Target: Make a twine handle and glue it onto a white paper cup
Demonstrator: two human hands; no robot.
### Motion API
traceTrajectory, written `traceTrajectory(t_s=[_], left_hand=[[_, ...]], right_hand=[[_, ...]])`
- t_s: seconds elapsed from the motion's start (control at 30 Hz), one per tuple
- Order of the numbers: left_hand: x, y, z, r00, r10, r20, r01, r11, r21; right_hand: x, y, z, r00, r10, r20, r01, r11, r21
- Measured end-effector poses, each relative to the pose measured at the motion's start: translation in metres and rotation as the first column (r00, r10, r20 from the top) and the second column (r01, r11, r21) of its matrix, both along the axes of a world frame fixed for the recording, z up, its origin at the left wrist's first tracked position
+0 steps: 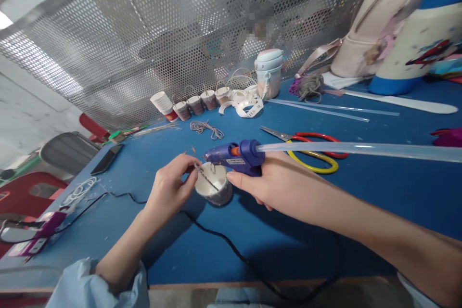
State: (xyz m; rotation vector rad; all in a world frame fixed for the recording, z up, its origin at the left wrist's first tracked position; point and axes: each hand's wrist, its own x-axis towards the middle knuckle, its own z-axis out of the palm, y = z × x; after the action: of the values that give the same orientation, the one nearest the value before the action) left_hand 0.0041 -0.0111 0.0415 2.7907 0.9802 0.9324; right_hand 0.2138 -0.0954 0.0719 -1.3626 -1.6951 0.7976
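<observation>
My right hand (258, 185) grips a blue hot glue gun (236, 158), and a long clear glue stick (346, 148) sticks out of its back. The nozzle points left, over the rim of a small paper cup (218, 197) wrapped in grey yarn. At the cup's left rim, the fingers of my left hand (175, 180) are pinched on a dark twisted cord (208, 178), which runs across the cup's opening. A coil of grey yarn (206, 130) lies beyond the cup. Scissors (314, 153) with red and yellow handles rest behind my right hand.
Behind stand stacked paper cups (161, 101), several yarn-wrapped cups (196, 105), white ribbon (249, 106) and a lidded cup (270, 74). Glue sticks (335, 108) lie to the right. A black cable (224, 236) crosses the table, with a power strip (39, 236) and phone (107, 159) at left.
</observation>
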Motion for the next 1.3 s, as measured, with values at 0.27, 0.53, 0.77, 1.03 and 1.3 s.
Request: traceTrajectory(t_s=[0.27,0.53,0.77,1.03,1.3], left_hand=[[0.001,0.001,-0.002,1.0,-0.011,0.017,0.01,0.999,0.035],[0.002,-0.001,-0.001,1.0,0.0,0.023,-0.001,0.999,0.045],[0.001,-0.001,-0.002,1.0,-0.012,0.018,0.011,0.998,0.065],[-0.001,-0.002,-0.002,1.0,-0.011,0.018,0.009,0.997,0.082],[-0.001,0.0,-0.003,0.999,0.006,0.043,-0.009,0.998,0.069]], right_hand=[[0.006,0.003,-0.002,0.995,0.06,0.081,-0.044,0.982,-0.183],[0.001,0.004,-0.002,0.995,0.104,-0.002,-0.1,0.951,-0.293],[-0.002,0.012,-0.011,0.994,0.096,0.049,-0.076,0.947,-0.312],[-0.006,0.013,-0.013,0.994,0.096,0.053,-0.074,0.944,-0.322],[-0.008,0.016,-0.021,0.997,0.077,0.005,-0.071,0.945,-0.318]])
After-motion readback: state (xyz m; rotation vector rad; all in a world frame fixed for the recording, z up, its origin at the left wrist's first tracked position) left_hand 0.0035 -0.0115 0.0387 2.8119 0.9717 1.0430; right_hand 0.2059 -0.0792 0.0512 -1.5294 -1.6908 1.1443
